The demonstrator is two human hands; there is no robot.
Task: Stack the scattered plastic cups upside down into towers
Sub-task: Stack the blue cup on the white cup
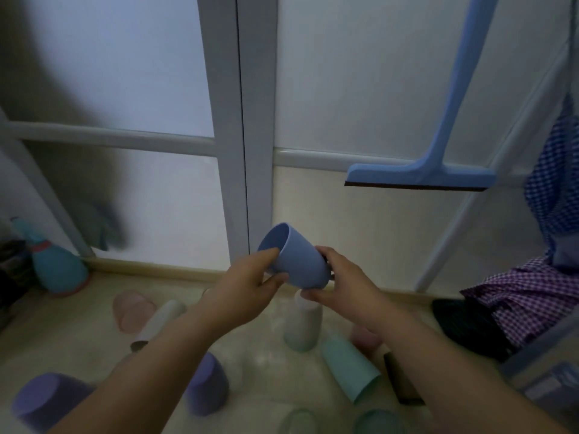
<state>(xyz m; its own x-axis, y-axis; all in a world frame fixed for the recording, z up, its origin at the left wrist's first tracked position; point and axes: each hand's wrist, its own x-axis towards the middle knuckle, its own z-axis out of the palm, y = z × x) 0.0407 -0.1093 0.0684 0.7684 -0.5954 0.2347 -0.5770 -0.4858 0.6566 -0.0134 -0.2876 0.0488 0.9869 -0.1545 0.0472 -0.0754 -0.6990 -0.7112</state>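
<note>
I hold a blue plastic cup (297, 261) in the air with both hands, its mouth tilted up and to the left. My left hand (247, 286) grips it near the rim; my right hand (341, 280) grips its base end. Directly below stands a pale tower of upside-down cups (302, 324) on the floor. Scattered around it lie a pink cup (131, 311), a white cup (159, 321), two purple cups (206, 389) (44, 399), a teal cup (351, 368), another pink cup (363, 335) and two more at the bottom edge.
A glass door with a grey frame (241, 151) faces me. A blue squeegee (419, 177) hangs at the right. Checked cloth (539, 296) and a dark item lie at the right. A teal bottle (56, 267) stands at the left. A dark cup (401, 383) lies near my right forearm.
</note>
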